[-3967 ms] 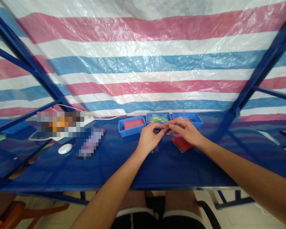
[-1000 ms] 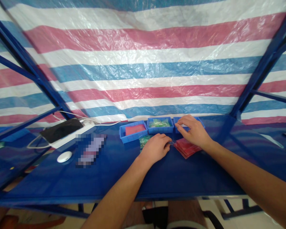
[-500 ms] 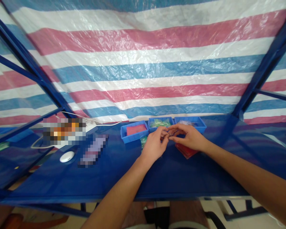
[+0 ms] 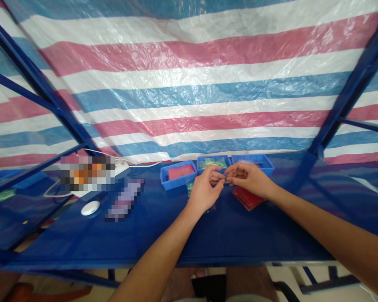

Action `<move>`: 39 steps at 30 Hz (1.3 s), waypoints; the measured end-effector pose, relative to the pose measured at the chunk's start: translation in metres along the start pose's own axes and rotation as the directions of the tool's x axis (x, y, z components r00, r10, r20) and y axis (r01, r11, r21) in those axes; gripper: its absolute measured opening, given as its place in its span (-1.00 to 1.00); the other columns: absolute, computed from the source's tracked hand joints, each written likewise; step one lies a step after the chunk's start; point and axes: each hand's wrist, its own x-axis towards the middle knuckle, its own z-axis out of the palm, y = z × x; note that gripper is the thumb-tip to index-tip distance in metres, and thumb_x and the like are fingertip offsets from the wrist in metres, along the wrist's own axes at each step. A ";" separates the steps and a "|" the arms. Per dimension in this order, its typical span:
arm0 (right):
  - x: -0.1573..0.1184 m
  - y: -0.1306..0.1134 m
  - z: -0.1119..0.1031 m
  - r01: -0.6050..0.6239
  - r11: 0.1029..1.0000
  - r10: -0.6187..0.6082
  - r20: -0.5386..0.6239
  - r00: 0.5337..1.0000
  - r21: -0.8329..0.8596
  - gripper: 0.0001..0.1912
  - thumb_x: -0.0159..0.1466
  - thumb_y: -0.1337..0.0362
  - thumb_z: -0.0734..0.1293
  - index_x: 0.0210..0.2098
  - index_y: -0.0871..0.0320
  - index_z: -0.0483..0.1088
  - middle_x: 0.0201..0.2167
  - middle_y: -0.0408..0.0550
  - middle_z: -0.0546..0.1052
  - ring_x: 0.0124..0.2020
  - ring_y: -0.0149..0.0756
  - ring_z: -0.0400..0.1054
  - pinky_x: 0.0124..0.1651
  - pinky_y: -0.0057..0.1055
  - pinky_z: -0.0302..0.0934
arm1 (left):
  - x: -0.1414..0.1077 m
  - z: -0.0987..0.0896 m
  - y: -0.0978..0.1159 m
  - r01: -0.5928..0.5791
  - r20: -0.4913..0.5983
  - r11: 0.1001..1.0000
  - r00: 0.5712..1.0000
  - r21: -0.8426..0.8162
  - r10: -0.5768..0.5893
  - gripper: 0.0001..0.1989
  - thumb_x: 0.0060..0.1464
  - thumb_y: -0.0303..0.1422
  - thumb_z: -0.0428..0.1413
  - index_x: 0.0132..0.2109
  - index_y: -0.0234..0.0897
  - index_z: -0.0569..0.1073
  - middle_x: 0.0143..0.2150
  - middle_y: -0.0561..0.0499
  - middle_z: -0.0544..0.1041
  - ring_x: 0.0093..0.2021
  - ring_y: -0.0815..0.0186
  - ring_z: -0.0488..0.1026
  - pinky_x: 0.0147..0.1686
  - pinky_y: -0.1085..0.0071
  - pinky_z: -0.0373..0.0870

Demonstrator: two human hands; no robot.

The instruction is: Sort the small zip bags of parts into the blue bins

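Note:
My left hand (image 4: 207, 187) and my right hand (image 4: 248, 178) meet fingertip to fingertip above the blue table, in front of the small bins. Both are closed in a pinch on something tiny between them that I cannot make out. Below my right hand lies a stack of red packets (image 4: 248, 199). Green packets (image 4: 190, 188) lie partly hidden behind and under my left hand. Just beyond the hands stand a bin with green packets (image 4: 214, 162) and a bin with clear bags (image 4: 249, 162).
Left of those bins is a blue bin (image 4: 175, 183) holding red packets. Farther left on the table (image 4: 164, 235) are a round white case (image 4: 90, 208), a blurred purplish item (image 4: 126, 199) and white cables (image 4: 141, 165). A striped tarp (image 4: 192, 96) hangs behind, between blue metal posts.
My right hand's fingers have curled in more and its thumb has come closer to the fingertips. The view has shifted slightly. Both hands stay in nearly the same place.

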 end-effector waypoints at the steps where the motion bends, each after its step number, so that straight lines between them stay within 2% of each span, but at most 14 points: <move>1: 0.000 0.000 0.001 -0.008 1.000 0.008 0.006 1.000 0.005 -0.63 0.20 0.10 0.56 -0.07 0.08 0.53 -0.30 -0.09 0.66 -0.29 -0.23 0.59 -0.08 -0.21 0.52 | 0.000 0.000 -0.001 0.010 -0.004 1.000 1.000 0.002 -0.010 -0.66 0.22 -0.45 0.21 0.11 -0.20 0.40 -0.10 -0.06 0.69 -0.11 0.26 0.68 -0.05 0.30 0.63; 8: -0.004 -0.002 0.006 -0.023 0.999 0.022 0.066 0.998 0.028 -0.69 0.26 0.11 0.53 -0.07 0.06 0.52 -0.28 -0.10 0.65 -0.26 -0.23 0.59 -0.08 -0.23 0.51 | -0.002 -0.001 0.003 0.019 -0.002 0.998 1.000 0.059 -0.019 -0.69 0.14 -0.51 0.21 0.03 -0.22 0.43 -0.20 0.00 0.69 -0.23 0.30 0.67 -0.19 0.40 0.59; 13: -0.005 -0.001 0.007 -0.002 0.999 -0.001 0.085 0.996 0.037 -0.68 0.28 0.11 0.50 -0.03 0.05 0.51 -0.19 -0.07 0.66 -0.22 -0.21 0.58 -0.04 -0.20 0.51 | -0.002 -0.002 0.002 0.002 0.003 1.000 1.000 0.028 -0.002 -0.71 0.18 -0.46 0.24 0.03 -0.22 0.43 -0.17 -0.02 0.69 -0.19 0.29 0.67 -0.15 0.38 0.60; 22: -0.004 0.001 0.003 0.002 0.999 -0.003 0.032 0.999 0.038 -0.73 0.28 0.15 0.48 -0.05 0.03 0.49 -0.25 -0.11 0.63 -0.25 -0.22 0.57 -0.06 -0.22 0.50 | 0.000 0.000 0.002 0.029 0.011 0.992 1.000 -0.120 -0.028 -0.68 0.22 -0.43 0.25 0.09 -0.24 0.41 -0.10 -0.10 0.70 -0.14 0.24 0.70 -0.03 0.29 0.63; 28: -0.004 0.001 0.002 0.012 1.000 -0.012 0.019 1.000 0.023 -0.71 0.31 0.07 0.49 -0.07 0.07 0.50 -0.23 -0.07 0.64 -0.30 -0.24 0.56 -0.13 -0.25 0.48 | 0.001 -0.001 0.001 0.068 -0.020 0.981 0.997 -0.180 -0.073 -0.65 0.19 -0.38 0.31 0.09 -0.25 0.46 -0.13 -0.10 0.71 -0.16 0.23 0.70 -0.07 0.34 0.63; 32: -0.004 -0.003 0.003 0.018 0.999 -0.018 0.019 1.000 0.028 -0.69 0.31 0.04 0.49 -0.07 0.07 0.51 -0.23 -0.06 0.64 -0.30 -0.24 0.57 -0.14 -0.25 0.50 | 0.002 -0.003 -0.002 0.077 -0.051 0.985 0.995 -0.152 -0.086 -0.62 0.17 -0.33 0.34 0.09 -0.24 0.47 -0.16 -0.08 0.72 -0.21 0.24 0.69 -0.13 0.35 0.62; 39: -0.006 -0.009 0.007 0.023 1.000 -0.023 0.005 1.000 0.007 -0.66 0.32 0.01 0.49 -0.07 0.10 0.51 -0.28 -0.06 0.63 -0.31 -0.27 0.55 -0.17 -0.28 0.51 | 0.001 -0.005 0.001 0.019 -0.042 0.998 0.999 -0.054 -0.022 -0.66 0.22 -0.31 0.30 0.10 -0.22 0.48 -0.16 -0.06 0.72 -0.18 0.25 0.69 -0.11 0.35 0.61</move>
